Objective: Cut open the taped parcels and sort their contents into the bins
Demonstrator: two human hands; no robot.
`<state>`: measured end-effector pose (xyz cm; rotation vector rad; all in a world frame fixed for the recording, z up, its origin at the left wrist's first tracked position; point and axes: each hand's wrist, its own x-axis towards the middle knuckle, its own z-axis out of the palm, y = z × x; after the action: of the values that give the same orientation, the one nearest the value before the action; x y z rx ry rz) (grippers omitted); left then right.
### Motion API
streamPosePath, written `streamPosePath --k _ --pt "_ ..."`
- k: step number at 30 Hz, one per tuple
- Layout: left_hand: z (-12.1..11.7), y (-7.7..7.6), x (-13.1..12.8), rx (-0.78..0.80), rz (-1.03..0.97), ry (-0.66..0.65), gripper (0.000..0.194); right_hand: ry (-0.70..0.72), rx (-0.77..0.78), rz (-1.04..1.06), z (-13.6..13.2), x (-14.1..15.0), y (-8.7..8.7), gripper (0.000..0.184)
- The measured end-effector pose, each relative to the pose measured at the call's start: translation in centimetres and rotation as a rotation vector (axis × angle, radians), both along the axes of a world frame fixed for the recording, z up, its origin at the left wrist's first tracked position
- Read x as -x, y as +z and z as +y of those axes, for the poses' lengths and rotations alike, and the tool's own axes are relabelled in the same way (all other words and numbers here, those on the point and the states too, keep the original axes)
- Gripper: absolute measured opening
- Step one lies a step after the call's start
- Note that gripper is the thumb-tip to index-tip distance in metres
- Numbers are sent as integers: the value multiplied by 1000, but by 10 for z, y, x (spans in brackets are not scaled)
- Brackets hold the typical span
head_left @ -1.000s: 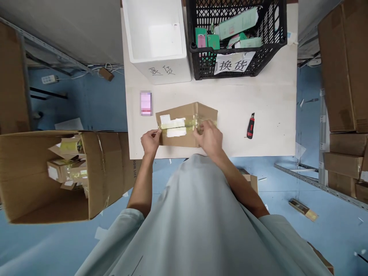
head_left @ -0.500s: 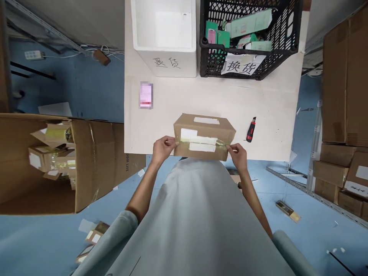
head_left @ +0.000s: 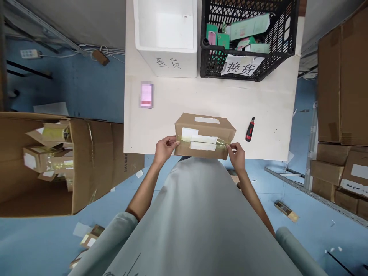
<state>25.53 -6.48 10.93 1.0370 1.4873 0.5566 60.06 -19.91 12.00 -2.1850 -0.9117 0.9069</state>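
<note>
While the left hand [head_left: 166, 149] and right hand [head_left: 237, 155] pinch opposite ends of the cardboard box [head_left: 205, 132] between nearly closed fingers, at the near edge of the desk [head_left: 267, 96], a loosened grip might let it tip off. A second ago it lay farther in, the right hand over its top; now the hands flank it.

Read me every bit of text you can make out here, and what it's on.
"退货": handwritten on the white bin.
"换货": on the paper sign on the black crate.
"OM LIFE": sideways on the large open carton; its start is unclear.
Too small or blurred to read: white labels on the held parcel, the handwritten label at far right, marks on the shirt, the pink pixelated item.
</note>
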Motion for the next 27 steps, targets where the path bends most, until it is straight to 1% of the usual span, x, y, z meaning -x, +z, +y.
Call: streamPosePath --k 2,5,7,9,12,15,18,20,22,24,25,26,27 --pt "18 -6 -5 -28 21 -22 59 38 17 -93 18 -5 -2 53" --pt "49 -14 -14 -62 87 -53 50 119 63 -206 51 -15 -4 39" --pt "71 -19 -21 -86 129 -62 45 165 108 -243 77 -26 -4 29" --pt "93 -22 -28 -95 152 -75 42 194 157 -264 102 -39 -3 23" --pt "120 -25 -40 -110 176 -81 39 215 187 -254 136 -62 -2 22" --pt "136 -23 -52 -131 206 -51 37 237 185 -193 158 -76 -3 22" --pt "137 -20 -60 -141 212 -10 37 234 154 -181 161 -76 -8 22" --pt "129 -17 -62 -146 220 25 39 224 100 -171 154 -73 -13 24" --pt "118 -15 -60 -144 218 54 41 220 45 -113 142 -76 -20 30" --pt "104 -12 -56 -139 192 78 44 197 26 -62 126 -90 -30 40" --pt "97 -11 -53 -133 172 93 46 161 45 -70 118 -100 -36 44" --pt "91 -10 -51 -128 155 108 49 111 82 -102 110 -113 -42 45" --pt "84 -9 -50 -124 145 121 51 49 135 -150 103 -126 -49 41"
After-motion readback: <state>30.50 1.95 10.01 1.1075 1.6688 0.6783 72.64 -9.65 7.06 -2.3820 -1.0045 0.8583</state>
